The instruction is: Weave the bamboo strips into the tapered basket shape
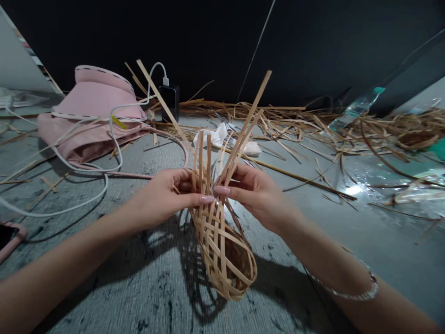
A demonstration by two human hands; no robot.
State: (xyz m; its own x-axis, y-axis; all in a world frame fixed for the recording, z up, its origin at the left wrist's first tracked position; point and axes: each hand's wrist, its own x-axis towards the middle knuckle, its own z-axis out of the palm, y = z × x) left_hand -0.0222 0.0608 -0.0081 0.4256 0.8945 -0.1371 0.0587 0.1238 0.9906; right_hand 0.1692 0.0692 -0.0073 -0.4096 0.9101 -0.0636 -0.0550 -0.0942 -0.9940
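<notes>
A small woven basket [222,260] of flat tan strips hangs tilted between my hands, its rounded, open end toward me. Loose strip ends [250,116] stick up and outward from its far end. My left hand [170,192] pinches the weave on the left side, thumb on top. Opposite it, my right hand [252,192] is closed on the strips at the right, thumb and fingers pressed together. The two thumb tips nearly meet over the weave. Fingers behind the strips are partly hidden.
A pink sun visor [100,102], white cable [104,185] and black charger [169,99] lie at left. Crumpled tissue [215,135] sits behind the basket. Loose strips [278,120] pile along the dark wall, with a plastic bottle [358,109] at right. A phone [9,236] lies at the left edge.
</notes>
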